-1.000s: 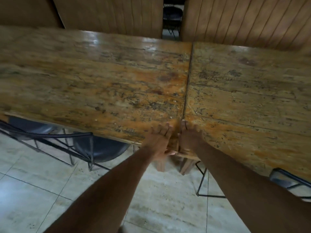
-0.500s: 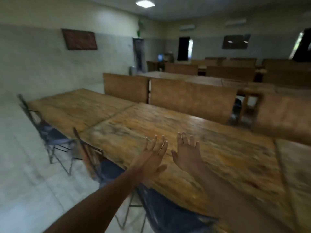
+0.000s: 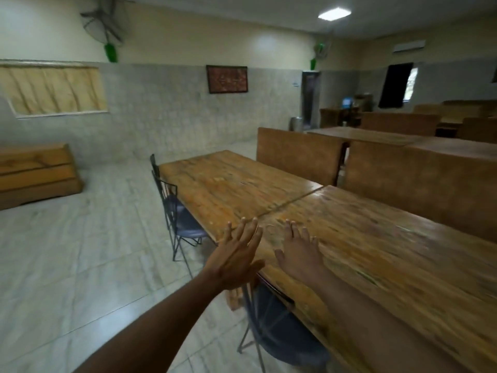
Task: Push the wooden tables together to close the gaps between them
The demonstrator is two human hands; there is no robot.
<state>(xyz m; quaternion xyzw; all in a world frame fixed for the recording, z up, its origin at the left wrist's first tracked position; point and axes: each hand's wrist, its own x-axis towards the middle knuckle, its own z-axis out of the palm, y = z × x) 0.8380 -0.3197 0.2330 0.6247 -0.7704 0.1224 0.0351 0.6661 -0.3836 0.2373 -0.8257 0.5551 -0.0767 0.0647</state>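
While both arms are stretched forward, nothing is held in either hand. A chair (image 3: pixel 172 203) is tucked at the far table (image 3: pixel 228 189). The left hand (image 3: pixel 236 257) is raised at the table edge, fingers spread. The seam (image 3: pixel 293 201) between far table and near table (image 3: pixel 403 251) is seen as a thin dark line. The right hand (image 3: pixel 298 254) is spread over the near table; contact cannot be judged.

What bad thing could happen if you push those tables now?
Fingers might get pinched: the left hand and right hand hover open near the seam between the far table and near table. A shoved table might also bump the wire chair tucked beneath it.
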